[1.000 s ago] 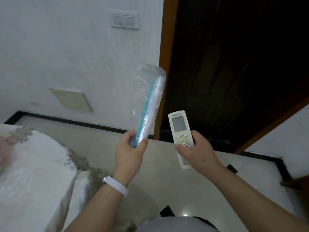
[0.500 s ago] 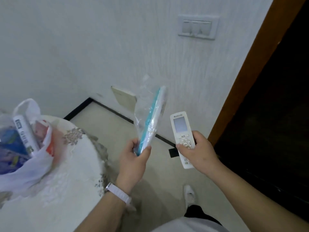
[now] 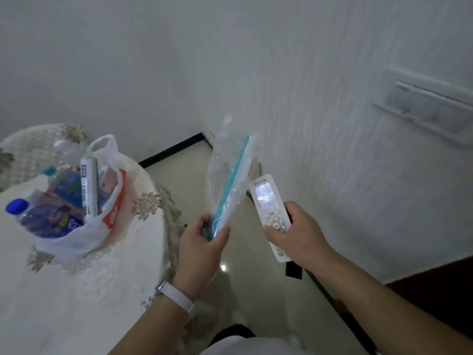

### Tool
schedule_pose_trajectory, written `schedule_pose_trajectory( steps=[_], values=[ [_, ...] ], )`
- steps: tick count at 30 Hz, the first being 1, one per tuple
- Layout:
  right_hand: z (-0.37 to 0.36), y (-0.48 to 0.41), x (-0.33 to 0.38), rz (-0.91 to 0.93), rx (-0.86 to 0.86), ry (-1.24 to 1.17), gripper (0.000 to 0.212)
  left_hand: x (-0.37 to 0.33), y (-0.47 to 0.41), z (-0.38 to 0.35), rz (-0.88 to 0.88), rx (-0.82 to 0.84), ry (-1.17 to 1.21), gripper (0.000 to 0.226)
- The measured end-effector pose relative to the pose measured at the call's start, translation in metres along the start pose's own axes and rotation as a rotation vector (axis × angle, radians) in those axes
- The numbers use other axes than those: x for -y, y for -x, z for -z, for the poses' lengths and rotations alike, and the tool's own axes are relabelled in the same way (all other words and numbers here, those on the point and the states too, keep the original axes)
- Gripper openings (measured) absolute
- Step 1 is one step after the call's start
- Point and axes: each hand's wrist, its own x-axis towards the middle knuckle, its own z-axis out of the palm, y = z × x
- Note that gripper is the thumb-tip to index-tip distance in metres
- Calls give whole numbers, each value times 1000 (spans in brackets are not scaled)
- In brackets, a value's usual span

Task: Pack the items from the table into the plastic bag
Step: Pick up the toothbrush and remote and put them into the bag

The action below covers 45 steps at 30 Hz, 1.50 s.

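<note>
My left hand (image 3: 201,248) grips the lower end of a long teal-and-white item in a clear plastic sleeve (image 3: 231,181), held upright over the floor. A white remote control (image 3: 268,203) with a small lit screen is held in my right hand (image 3: 297,235), thumb on its buttons. Both hands hover right of the table. The white plastic bag (image 3: 84,239) stands open on the table at the left. Inside it are a blue-capped bottle (image 3: 38,216), a white tube (image 3: 89,187) standing up, and other packets.
The round table (image 3: 84,290) wears a white lace cloth with floral trim and fills the lower left. White walls meet in a corner behind, with a switch plate (image 3: 430,108) at right. Glossy tiled floor (image 3: 256,290) lies beneath my hands, a dark doorway at lower right.
The view has swung left, from the doorway to the table and bag. Both hands keep the same hold on the sleeved item and the remote.
</note>
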Motion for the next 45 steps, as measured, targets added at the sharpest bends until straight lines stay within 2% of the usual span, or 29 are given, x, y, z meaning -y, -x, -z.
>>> schedule_pose_trajectory(
  steps=[9, 14, 21, 27, 35, 40, 45],
  values=[
    [-51, -125, 37, 41, 127, 36, 23, 30, -110, 12, 76, -176, 44, 19],
    [-74, -209, 89, 84, 169, 128, 25, 39, -204, 26, 96, -227, 116, 18],
    [-137, -306, 152, 169, 233, 188, 25, 50, -302, 79, 104, -357, 86, 22],
    [-200, -360, 168, 201, 458, 243, 25, 61, -331, 119, 191, -491, 134, 20],
    [-297, -444, 202, 331, 820, 274, 21, 80, -350, 165, 346, -840, -8, 21],
    [-346, -488, 236, 430, 1067, 272, 24, 70, -364, 179, 402, -1076, -71, 22],
    [-385, -513, 268, 514, 1234, 278, 24, 57, -365, 196, 462, -1282, -241, 20]
  ],
)
